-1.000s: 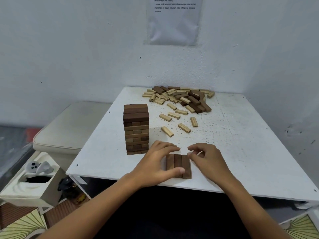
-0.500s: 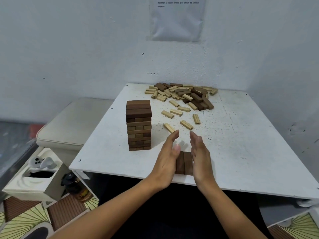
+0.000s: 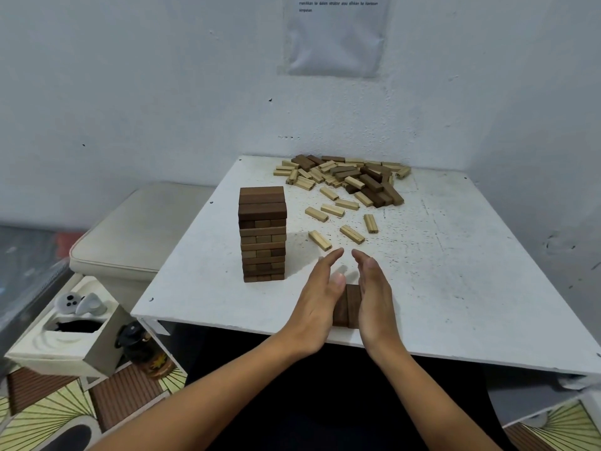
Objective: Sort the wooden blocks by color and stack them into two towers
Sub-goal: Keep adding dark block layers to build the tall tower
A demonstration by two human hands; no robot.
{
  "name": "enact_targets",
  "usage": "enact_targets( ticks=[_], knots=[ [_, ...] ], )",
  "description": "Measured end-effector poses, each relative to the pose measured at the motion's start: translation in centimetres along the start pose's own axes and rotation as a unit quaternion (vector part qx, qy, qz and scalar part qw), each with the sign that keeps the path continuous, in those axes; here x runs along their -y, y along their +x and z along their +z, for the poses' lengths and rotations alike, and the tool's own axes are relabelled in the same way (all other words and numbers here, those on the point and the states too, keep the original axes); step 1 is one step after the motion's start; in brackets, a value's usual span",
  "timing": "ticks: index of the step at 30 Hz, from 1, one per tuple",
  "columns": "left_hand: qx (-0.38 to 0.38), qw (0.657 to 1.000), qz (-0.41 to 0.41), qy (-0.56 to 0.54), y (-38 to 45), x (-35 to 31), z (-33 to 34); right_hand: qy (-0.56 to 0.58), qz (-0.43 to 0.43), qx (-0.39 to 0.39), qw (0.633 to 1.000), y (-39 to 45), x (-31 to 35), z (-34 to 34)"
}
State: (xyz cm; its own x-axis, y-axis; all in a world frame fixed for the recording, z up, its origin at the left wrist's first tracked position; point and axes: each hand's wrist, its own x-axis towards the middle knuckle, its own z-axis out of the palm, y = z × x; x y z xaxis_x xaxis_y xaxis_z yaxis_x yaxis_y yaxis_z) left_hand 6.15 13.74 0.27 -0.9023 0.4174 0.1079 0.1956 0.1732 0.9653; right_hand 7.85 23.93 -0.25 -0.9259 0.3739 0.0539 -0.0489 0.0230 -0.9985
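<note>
1. A tall dark tower [image 3: 262, 234] stands on the counter [image 3: 455, 288]; no light tower is visible.
2. Just right of the tower, the left hand [image 3: 320, 299] and right hand [image 3: 374, 296], fingers straight, press a row of dark blocks [image 3: 349, 305] between them.
3. Behind the tower, a mixed pile [image 3: 351, 179] and loose light blocks [image 3: 331, 222] await sorting; nothing blocks the way.

flat hands [image 3: 349, 296] flanking dark blocks [image 3: 349, 305], tower [image 3: 262, 234] left
</note>
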Motion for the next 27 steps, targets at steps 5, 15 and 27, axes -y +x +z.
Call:
enact_targets(
  ticks=[5, 15, 27],
  knots=[
    [0.027, 0.997, -0.004, 0.076, 0.3, 0.3, -0.6, -0.011, 0.008, 0.008, 1.000, 0.3, 0.2, -0.6],
    [0.131, 0.950, 0.031, 0.280, 0.1, -0.2, -5.8, -0.262, -0.057, 0.174, 0.948, 2.5, 1.0, -6.3],
    [0.162, 0.941, 0.007, 0.295, 1.5, 1.0, -5.5, -0.406, -0.053, 0.297, 0.863, 2.9, 0.8, -7.6]
  ],
)
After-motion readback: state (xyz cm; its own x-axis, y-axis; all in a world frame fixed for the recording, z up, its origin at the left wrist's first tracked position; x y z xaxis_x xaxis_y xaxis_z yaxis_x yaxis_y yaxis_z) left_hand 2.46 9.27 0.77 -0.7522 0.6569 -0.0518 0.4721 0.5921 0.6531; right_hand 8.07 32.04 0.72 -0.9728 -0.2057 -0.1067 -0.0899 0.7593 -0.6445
